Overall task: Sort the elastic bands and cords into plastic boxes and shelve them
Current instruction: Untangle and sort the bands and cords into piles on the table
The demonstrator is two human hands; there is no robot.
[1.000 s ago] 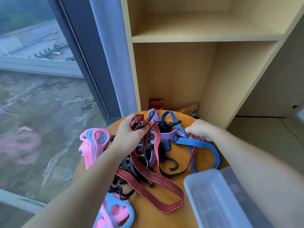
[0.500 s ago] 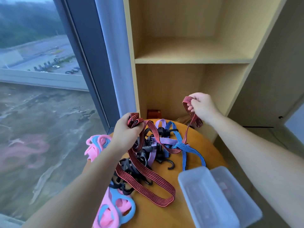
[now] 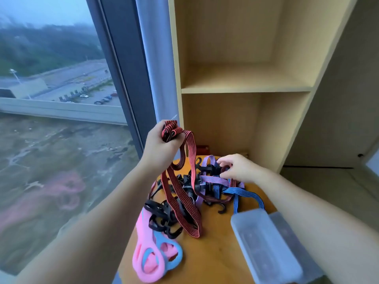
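Left hand (image 3: 162,146) grip is clenched around the gathered red cord (image 3: 190,148), raised over the bench (image 3: 215,253) tangle (image 3: 205,181). Right hand (image 3: 240,169) fingers sit in the tangle (pinch unclear). Free snagged hooks first; avoid yanking.

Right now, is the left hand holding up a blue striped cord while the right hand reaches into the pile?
Not quite: the head view shows the left hand holding up a red striped cord, not a blue one. The right hand does reach into the pile.
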